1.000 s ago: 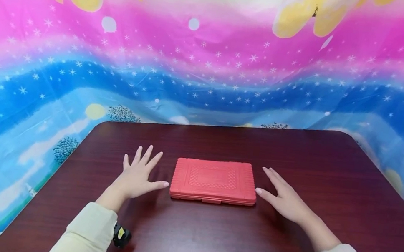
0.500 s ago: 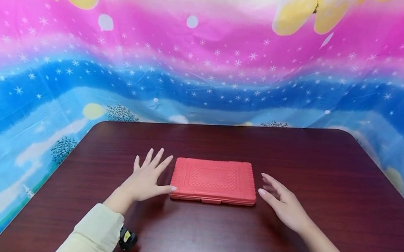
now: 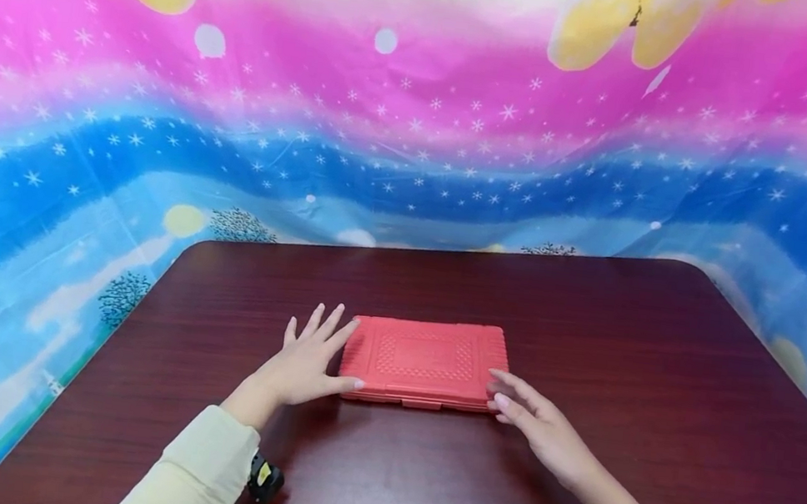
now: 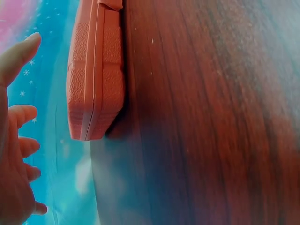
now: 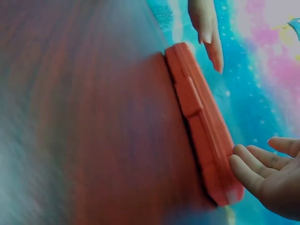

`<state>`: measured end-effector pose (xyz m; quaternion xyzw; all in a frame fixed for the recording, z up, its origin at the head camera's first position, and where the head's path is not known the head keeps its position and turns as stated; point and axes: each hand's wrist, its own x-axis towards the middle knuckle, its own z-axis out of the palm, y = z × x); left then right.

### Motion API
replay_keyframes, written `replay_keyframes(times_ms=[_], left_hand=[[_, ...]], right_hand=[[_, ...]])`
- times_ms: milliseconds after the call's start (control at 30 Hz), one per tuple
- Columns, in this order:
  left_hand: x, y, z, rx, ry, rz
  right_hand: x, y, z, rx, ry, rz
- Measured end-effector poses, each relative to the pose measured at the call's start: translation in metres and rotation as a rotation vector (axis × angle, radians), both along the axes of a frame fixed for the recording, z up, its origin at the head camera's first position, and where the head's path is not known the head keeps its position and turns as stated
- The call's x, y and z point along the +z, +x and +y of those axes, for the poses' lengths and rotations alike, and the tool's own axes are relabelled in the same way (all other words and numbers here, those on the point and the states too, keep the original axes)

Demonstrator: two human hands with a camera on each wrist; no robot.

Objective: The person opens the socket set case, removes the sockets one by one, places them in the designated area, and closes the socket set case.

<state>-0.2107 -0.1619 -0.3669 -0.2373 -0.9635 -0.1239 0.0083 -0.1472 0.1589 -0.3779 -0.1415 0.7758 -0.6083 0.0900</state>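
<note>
We see a flat red case (image 3: 426,362) lying closed on the dark wooden desk (image 3: 591,325), roughly midway between its left and right edges and nearer the front edge than the back; our left hand (image 3: 304,362) has its fingers spread and straight, fingertips at the case's left end, the thumb along its front left corner; our right hand (image 3: 539,424) is loosely extended, fingers only a little bent, their tips touching the case's front right corner, as the right wrist view confirms (image 5: 262,176). We judge the step in hand to be taking hold of the case at both ends; to do it well we would set both hands evenly at the short ends, thumbs near the front seam where a small latch tab (image 3: 421,403) sits, and keep the case flat on the desk so it does not skid; whether the left fingers press the case or merely lie beside it we cannot tell, since the left wrist view shows a gap between hand (image 4: 16,140) and case (image 4: 93,75); the latch itself is too small to read, both wrist views are blurred, and the desk's front edge is cut off.
</note>
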Motion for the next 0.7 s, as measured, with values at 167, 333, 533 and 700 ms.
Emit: replay_keyframes(times_ms=[167,333,533,700], left_hand=[[-0.003,-0.002,0.003,-0.012,-0.002,-0.022],[-0.004,-0.003,0.007,-0.025,-0.016,-0.038],[-0.006,-0.005,0.013,-0.04,-0.007,-0.05],[-0.011,-0.007,0.016,-0.052,-0.031,-0.04]], right_hand=[[-0.006,0.003,-0.009,0.067,-0.054,-0.048],[-0.011,0.005,-0.019,0.127,-0.165,-0.093],[-0.017,0.006,-0.027,0.168,-0.221,-0.166],[-0.021,0.006,-0.031,0.164,-0.238,-0.234]])
